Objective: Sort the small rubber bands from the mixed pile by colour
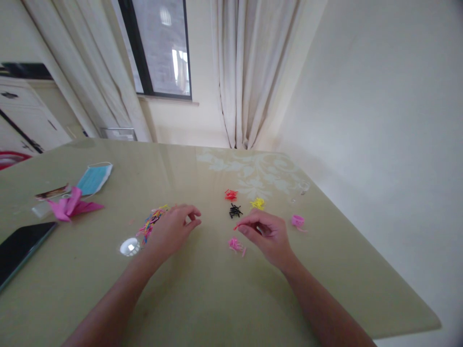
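Note:
My right hand (265, 236) pinches a small thin red strip (236, 227) between thumb and forefinger, just above the table. Around it lie small single-colour heaps of similar strips: a red heap (231, 194), a black heap (235, 210), a yellow heap (258, 203) and a pink heap (236, 246). My left hand (173, 226) hovers with fingers loosely bent and the thumb apart, nothing visible between them. Partly hidden behind it is a mixed, many-coloured heap of strips (150, 224). Whether the strips are elastic bands I cannot tell.
Left on the glossy table (217, 299) are a phone (23, 246), a pink folded thing (72, 206), a blue face mask (94, 180) and a shiny round object (129, 246). A pink coil (298, 221) lies right. A wall (390, 120) borders the right side.

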`<control>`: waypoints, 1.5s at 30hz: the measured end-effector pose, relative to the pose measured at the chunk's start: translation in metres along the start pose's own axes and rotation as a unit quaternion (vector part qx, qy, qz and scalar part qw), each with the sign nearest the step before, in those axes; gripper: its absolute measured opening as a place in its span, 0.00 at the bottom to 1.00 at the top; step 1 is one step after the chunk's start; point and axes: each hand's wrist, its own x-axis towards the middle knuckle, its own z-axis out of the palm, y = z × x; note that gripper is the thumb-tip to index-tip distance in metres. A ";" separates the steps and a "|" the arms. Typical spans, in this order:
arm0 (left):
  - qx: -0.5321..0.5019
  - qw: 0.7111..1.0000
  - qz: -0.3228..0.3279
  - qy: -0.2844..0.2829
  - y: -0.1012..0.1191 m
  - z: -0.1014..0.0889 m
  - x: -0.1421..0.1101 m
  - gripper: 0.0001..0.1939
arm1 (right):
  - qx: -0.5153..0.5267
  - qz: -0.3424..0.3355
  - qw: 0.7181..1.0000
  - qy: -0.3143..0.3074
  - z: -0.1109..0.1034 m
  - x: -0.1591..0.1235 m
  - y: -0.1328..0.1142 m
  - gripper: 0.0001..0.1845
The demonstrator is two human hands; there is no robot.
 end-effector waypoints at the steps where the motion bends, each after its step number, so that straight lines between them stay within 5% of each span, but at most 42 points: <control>1: 0.068 0.998 -0.004 -0.007 -0.008 -0.002 0.000 0.09 | 0.000 0.000 1.000 0.003 -0.001 0.000 0.000 0.06; 6: 0.196 0.979 -0.036 -0.050 -0.027 -0.008 0.000 0.07 | -0.018 0.007 0.999 0.027 -0.005 0.005 0.004 0.09; 14: 0.240 0.969 -0.044 -0.040 -0.011 -0.006 0.002 0.12 | -0.153 0.068 0.982 0.085 -0.015 0.026 0.030 0.14; 19: 0.196 0.979 -0.046 -0.019 -0.003 -0.005 0.005 0.13 | -0.369 0.122 0.921 0.015 -0.016 0.064 0.051 0.08; 27: 0.100 0.992 -0.079 0.019 0.003 -0.003 0.009 0.10 | -0.462 0.151 0.874 0.012 0.002 0.100 0.074 0.12; 37: -0.001 0.997 -0.046 0.060 0.003 -0.004 0.007 0.09 | -0.388 0.045 0.919 0.056 -0.022 0.038 0.051 0.15; 41: -0.028 0.997 -0.040 0.068 0.006 -0.004 0.007 0.10 | -0.305 0.001 0.950 0.066 -0.014 0.024 0.044 0.14; 45: -0.208 0.977 -0.024 0.037 0.013 0.000 0.005 0.11 | -0.261 -0.044 0.963 0.038 0.005 0.016 0.033 0.13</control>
